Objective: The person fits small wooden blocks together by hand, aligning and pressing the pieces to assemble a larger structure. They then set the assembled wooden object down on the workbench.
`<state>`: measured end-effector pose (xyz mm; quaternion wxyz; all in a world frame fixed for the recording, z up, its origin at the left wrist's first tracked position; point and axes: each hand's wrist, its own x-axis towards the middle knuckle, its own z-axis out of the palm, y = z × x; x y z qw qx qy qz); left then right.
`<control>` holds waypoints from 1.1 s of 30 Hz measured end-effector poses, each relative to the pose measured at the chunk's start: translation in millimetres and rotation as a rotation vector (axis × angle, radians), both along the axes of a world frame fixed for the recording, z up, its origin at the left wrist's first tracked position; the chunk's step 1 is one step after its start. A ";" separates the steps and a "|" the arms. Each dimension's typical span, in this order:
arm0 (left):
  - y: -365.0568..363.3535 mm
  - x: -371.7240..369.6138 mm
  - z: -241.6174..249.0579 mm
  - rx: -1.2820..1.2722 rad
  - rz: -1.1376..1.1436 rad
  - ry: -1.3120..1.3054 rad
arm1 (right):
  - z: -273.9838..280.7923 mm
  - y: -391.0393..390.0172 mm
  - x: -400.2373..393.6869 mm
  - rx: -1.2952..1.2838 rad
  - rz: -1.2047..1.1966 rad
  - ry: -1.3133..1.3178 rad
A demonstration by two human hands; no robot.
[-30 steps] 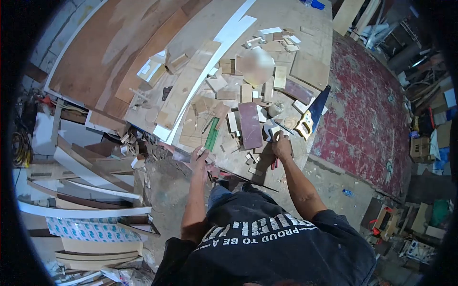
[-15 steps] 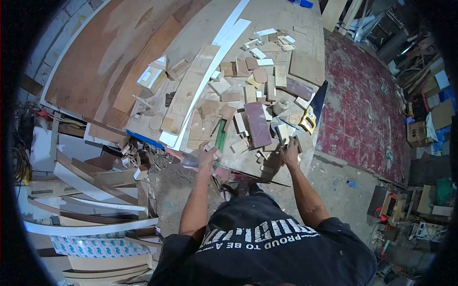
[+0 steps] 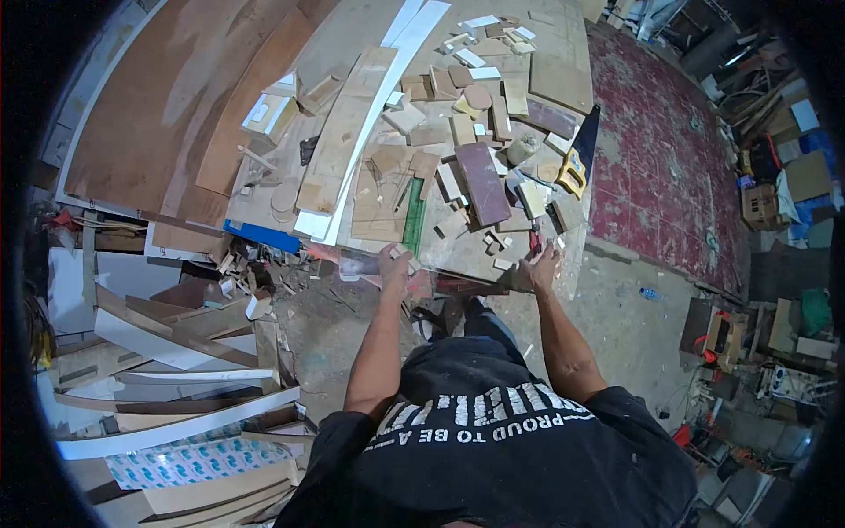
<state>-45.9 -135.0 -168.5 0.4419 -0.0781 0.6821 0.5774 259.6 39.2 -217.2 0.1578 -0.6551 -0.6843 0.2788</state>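
Note:
My left hand [image 3: 397,267] is closed around a small pale wood piece [image 3: 400,253] at the table's near edge. Just beyond it a green ruler [image 3: 414,216] lies over a thin wooden sheet [image 3: 377,211] with pencil lines. Also at the near edge, my right hand [image 3: 540,267] has its fingers closed at a slim red and black tool [image 3: 534,240], whose exact kind is too small to make out. Close by lie a cream wood block [image 3: 532,200], a brown block [image 3: 563,214] and a long maroon-faced block [image 3: 482,185].
A handsaw [image 3: 579,158] with a yellow handle lies at the table's right edge. Several wood offcuts [image 3: 484,97] cover the table's middle and far part. Long white strips [image 3: 374,132] run along its left. Curved boards [image 3: 176,422] are stacked at lower left.
My right hand has moved off the cream block and back toward the near edge, where the red tool now shows. My left hand still holds the wood piece. The view has shifted slightly.

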 end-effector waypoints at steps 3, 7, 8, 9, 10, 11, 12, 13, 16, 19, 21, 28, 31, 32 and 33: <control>6.2 7.5 5.1 0.027 -0.015 0.002 | 9.9 -13.3 3.8 0.007 0.012 -0.036; 11.6 7.5 -5.5 -0.012 0.021 0.057 | 19.3 -29.3 3.2 0.050 0.028 -0.032; 9.6 8.4 -8.6 -0.023 0.027 0.050 | 20.3 -35.2 -0.4 0.040 0.034 -0.038; 11.2 7.5 -9.7 0.038 0.069 0.006 | 19.8 -36.3 -6.9 0.111 0.071 -0.056; 12.4 8.5 -8.9 0.099 0.109 -0.039 | 12.0 -34.0 -7.7 0.182 0.106 -0.074; 12.5 11.1 -8.2 0.093 0.114 -0.042 | 2.7 -30.4 -11.5 0.166 0.164 -0.015; 15.3 12.2 -4.3 0.063 0.080 -0.038 | 14.4 -30.7 -18.0 0.165 0.171 -0.015; 18.8 13.2 -1.9 0.036 0.051 -0.032 | 38.7 -32.9 -32.4 0.199 0.278 -0.055; 21.2 20.3 0.4 0.102 0.067 -0.103 | 54.3 -25.7 -66.0 0.288 0.440 -0.153; 15.0 18.8 23.0 0.017 -0.038 0.068 | 56.9 -6.3 -107.3 0.349 0.766 -0.179; -2.2 19.1 37.9 0.026 0.054 0.081 | 55.8 8.5 -133.6 0.285 0.891 -0.184; -88.8 44.2 46.7 0.030 0.487 0.155 | 35.1 22.5 -188.4 0.434 1.381 -0.328; -138.5 49.8 37.0 0.042 0.649 0.134 | 32.3 28.2 -195.1 0.427 1.439 -0.509; -159.2 56.0 34.1 0.095 0.673 0.132 | 29.2 31.5 -195.7 0.475 1.418 -0.401; -176.1 65.6 48.2 0.155 0.796 0.186 | 27.1 32.7 -195.5 0.514 1.393 -0.292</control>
